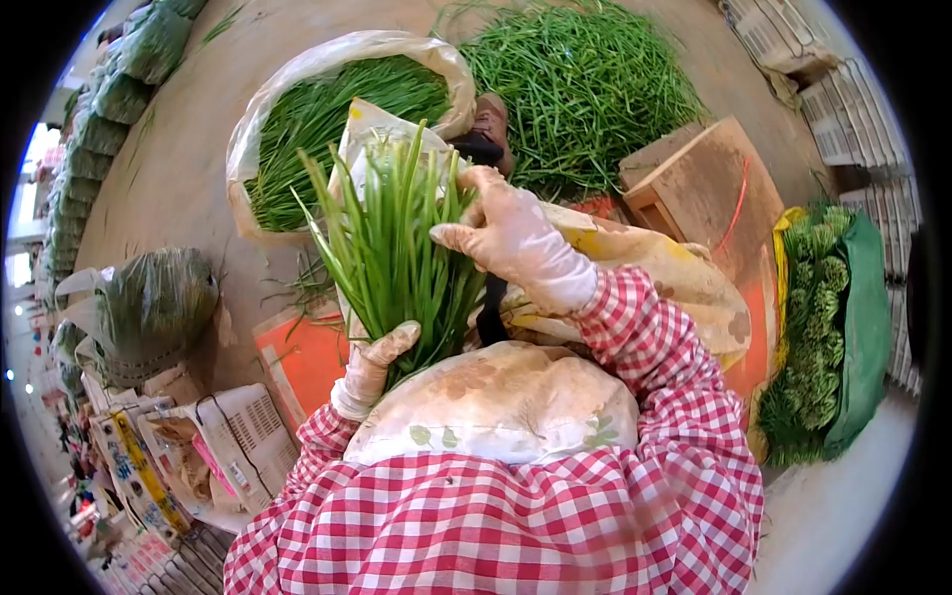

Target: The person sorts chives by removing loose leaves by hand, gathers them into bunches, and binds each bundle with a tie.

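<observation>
My left hand (377, 367), in a thin whitish glove, is closed around the lower part of a bunch of green chives (407, 258). The bunch stands upright, fanning out at its top, in front of my lap. My right hand (511, 238), gloved too, is at the upper right side of the bunch. Its thumb and fingers are apart, with the thumb pointing at the stalks; whether the fingertips touch them I cannot tell. Beneath the bunch, a stained pale apron (496, 397) covers my lap.
Beyond the bunch stands an open white sack (243, 164) of chives, beside a loose green heap (585, 94). A wooden stool (709, 188) is to the right, near bundled greens (818, 337) in a green wrap. Crates (238, 436) and a filled plastic bag (159, 297) stand left.
</observation>
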### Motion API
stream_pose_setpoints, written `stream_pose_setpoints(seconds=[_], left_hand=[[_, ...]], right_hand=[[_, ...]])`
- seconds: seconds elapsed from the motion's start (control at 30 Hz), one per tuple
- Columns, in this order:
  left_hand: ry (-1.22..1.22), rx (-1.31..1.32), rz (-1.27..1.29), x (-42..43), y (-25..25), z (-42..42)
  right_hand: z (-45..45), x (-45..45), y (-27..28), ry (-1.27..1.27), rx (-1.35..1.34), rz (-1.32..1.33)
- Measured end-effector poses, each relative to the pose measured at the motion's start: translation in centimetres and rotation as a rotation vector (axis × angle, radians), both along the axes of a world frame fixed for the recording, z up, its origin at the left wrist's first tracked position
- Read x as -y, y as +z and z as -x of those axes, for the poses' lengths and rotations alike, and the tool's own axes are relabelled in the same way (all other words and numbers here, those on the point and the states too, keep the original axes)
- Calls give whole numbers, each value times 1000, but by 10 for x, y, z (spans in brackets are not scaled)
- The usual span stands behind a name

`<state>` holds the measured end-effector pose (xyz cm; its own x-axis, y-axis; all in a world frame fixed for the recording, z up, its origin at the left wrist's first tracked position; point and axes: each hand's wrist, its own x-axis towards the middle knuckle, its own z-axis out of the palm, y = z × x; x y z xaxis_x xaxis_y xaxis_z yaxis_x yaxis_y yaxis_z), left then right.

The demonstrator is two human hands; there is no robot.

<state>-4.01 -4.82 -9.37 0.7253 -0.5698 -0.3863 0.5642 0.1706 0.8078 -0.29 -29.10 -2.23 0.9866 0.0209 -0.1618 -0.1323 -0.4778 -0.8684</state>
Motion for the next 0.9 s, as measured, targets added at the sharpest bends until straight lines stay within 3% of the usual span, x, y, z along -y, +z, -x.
stream_pose_setpoints(seconds=[0.03,0.13,0.17,0.23,0.27,0.3,0.37,0.4,0.43,0.47,0.53,0.57,0.6,0.67,0.77,0.83,0.9], left_hand=[[-33,40,76,-16,-30,-4],[37,-254,217,-23,-24,7],[176,-333,101,-1,14,12],[159,-297,71,-7,4,13],[143,-260,42,-13,-5,13],[142,-256,45,-23,-18,13],[-58,-31,153,-40,-42,12],[123,-229,-20,-19,-10,15],[128,-223,-15,-21,-15,14],[92,-158,116,-28,-24,13],[73,-169,296,-14,-5,11],[86,-166,298,-15,-7,10],[62,-170,281,-18,-12,10],[11,-178,247,-26,-27,10],[-89,-180,198,-32,-40,4],[-42,-106,140,-21,-16,14],[-8,-49,101,-11,-1,16]], right_hand=[[-1,3,-2,-10,-8,-2],[-15,16,-29,156,527,204],[-16,25,-12,237,517,296],[-33,45,-13,383,532,427],[-45,53,-18,421,625,639],[-53,64,-15,372,815,612],[-76,93,-15,159,683,895],[-78,102,-3,-12,555,923],[-80,108,7,-181,426,940],[-75,106,9,-178,436,941],[-47,90,14,-150,747,655],[-30,79,19,81,729,445],[-16,69,31,347,620,418],[19,35,11,309,559,654],[26,17,-14,252,674,584],[15,15,-30,198,903,555],[-8,32,-43,276,889,450]])
